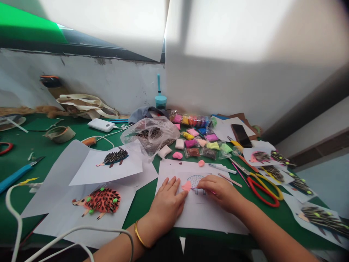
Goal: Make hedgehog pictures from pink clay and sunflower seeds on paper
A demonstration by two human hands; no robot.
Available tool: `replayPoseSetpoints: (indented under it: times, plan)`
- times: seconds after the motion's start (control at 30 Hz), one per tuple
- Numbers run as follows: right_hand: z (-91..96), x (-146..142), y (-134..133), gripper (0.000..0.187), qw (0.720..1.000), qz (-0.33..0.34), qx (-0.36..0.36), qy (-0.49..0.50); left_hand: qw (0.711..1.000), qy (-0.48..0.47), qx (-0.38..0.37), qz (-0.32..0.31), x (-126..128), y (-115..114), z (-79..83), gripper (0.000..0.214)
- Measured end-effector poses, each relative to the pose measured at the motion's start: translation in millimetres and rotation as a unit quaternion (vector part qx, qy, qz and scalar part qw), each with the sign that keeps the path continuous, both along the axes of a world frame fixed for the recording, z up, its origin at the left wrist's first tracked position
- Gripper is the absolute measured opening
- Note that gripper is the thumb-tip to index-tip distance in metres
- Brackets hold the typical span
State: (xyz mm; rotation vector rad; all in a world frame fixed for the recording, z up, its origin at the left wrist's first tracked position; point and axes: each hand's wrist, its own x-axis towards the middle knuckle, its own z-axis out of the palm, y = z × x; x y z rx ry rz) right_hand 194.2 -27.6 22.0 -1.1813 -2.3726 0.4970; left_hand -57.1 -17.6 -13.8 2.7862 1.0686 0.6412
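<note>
A white sheet [174,214] with a blue-dotted hedgehog drawing [195,178] lies in front of me. Flattened pink clay [187,186] covers the head end of the drawing. My left hand [169,198] rests on the sheet with its fingers stretched out, the thumb tip touching or close to the clay. Over the drawing's right side, my right hand [218,191] is closed in a pinch on a thin purple stick [193,188], mostly hidden by the fingers; its tip points at the clay's edge. Small lumps of pink clay [201,163] sit at the sheet's top edge.
Clay packets [192,152] and a plastic bag of striped seeds [149,136] lie beyond the sheet. To the right are scissors [263,189], a white pen [222,168] and a phone [241,135]. A finished hedgehog picture [100,200] and a white cable [81,229] are at left.
</note>
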Motion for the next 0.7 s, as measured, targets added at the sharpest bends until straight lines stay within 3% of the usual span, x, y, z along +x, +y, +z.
replayPoseSetpoints:
  times: [0.07,0.17,0.33,0.4,0.53,0.7]
  plan:
    - [1.6,-0.5,-1.0,0.031,0.999,-0.022,-0.017,0.030,1.000,-0.004,-0.004,-0.001,0.0,-0.1,0.0,0.029]
    - [-1.9,-1.8,-0.3,0.023,0.987,-0.105,-0.049,0.110,1.000,-0.004,-0.008,-0.003,-0.2,-0.6,0.5,0.031]
    - [-23.3,-2.1,4.4,0.022,0.943,-0.218,-0.102,0.228,1.000,0.000,-0.016,0.004,1.1,-0.7,6.3,0.043]
    - [-31.0,-1.7,5.1,0.025,0.923,-0.250,-0.123,0.263,1.000,0.004,-0.018,0.001,3.9,0.9,10.5,0.038]
    - [-37.2,-1.4,5.3,0.026,0.908,-0.273,-0.139,0.286,0.999,0.038,0.016,0.002,14.1,7.4,16.1,0.006]
    - [-35.6,-1.5,6.7,0.025,0.926,-0.257,-0.118,0.252,0.993,0.074,0.096,0.012,26.9,13.2,13.4,0.012]
